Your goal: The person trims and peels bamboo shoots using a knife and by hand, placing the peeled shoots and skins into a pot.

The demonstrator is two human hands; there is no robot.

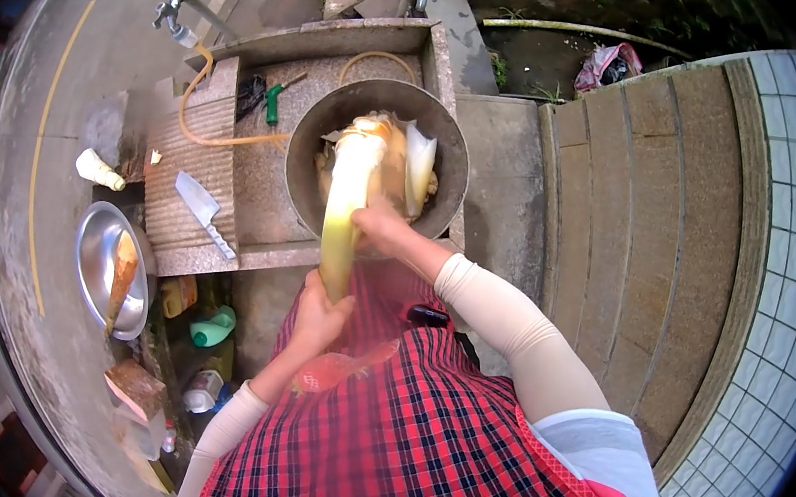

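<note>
A long pale yellow-green stalk (341,233), maybe a peeled bamboo shoot, slants over the near rim of a round grey pot (456,172). My left hand (316,318) is wrapped round its lower end, close to my apron. Higher up, my right hand (383,226) is closed on the stalk's right side, above the pot's near rim. The stalk's upper end lies over pale peeled pieces and husks inside the pot, and strong light washes out its tip. A whitish piece (418,168) leans against the pot's right inner side.
Left of the pot, a cleaver (200,208) lies on the ribbed slab (191,144) of the stone sink (344,27). An orange hose (225,142) runs from a tap (178,17). A metal basin (93,246) holds an unpeeled shoot (123,278). Steps (643,226) are on the right.
</note>
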